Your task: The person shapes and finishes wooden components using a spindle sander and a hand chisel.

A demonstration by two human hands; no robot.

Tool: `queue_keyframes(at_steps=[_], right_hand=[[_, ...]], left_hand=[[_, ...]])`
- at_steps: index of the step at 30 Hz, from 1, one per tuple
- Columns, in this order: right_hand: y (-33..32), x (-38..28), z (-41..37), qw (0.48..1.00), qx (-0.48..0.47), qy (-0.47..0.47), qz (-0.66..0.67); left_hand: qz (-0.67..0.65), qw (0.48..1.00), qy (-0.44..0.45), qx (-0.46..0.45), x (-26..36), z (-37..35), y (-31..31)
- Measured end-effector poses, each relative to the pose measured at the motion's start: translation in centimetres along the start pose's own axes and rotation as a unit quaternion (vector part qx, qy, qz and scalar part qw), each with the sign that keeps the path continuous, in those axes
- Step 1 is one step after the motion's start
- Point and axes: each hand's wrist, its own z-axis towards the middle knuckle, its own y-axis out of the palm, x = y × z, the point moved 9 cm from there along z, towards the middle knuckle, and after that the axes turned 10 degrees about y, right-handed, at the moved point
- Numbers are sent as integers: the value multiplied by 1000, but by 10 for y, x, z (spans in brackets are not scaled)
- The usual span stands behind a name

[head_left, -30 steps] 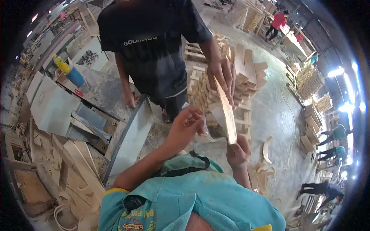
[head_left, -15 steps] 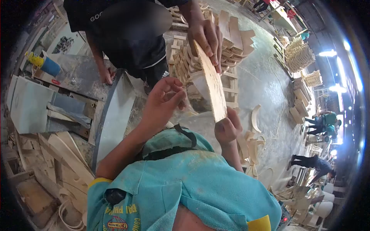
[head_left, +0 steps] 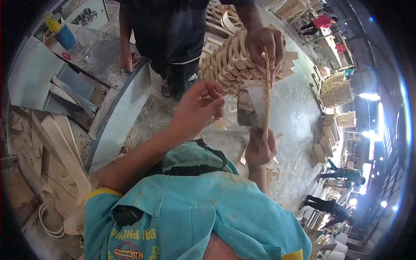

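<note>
A thin wooden board (head_left: 266, 102) stands nearly upright, seen edge-on, with a grey-white smeared face (head_left: 252, 104) turned left. My right hand (head_left: 259, 150) grips its lower end. A person in a dark shirt (head_left: 171, 30) holds its top end with one hand (head_left: 265, 45). My left hand (head_left: 197, 108) is raised just left of the board, its fingertips pinched together near the smeared face. Whether it holds anything there I cannot make out. My teal shirt fills the bottom of the view.
A pallet stacked with curved wooden pieces (head_left: 225, 60) stands behind the board. A metal machine table (head_left: 117, 117) and curved offcuts (head_left: 65, 151) lie at left, with a blue cup (head_left: 67, 37). Other workers (head_left: 342, 174) and more stacks (head_left: 336, 91) are at right.
The board has turned from showing its broad face to edge-on and stands more upright. My left hand has risen closer to it. Both holders keep their grip.
</note>
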Motion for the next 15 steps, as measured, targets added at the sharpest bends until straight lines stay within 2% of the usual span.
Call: queue_keyframes(at_steps=[6,11,15], right_hand=[[1,-10,6,998,-42,-30,-20],[0,-17,10,999,-19,-26,15],[0,-18,12,999,7,-39,-10]], left_hand=[[-7,1000,-8,-4,7,-3,0],[-12,1000,-3,-10,12,-3,1],[-10,1000,15,-9,20,1,2]])
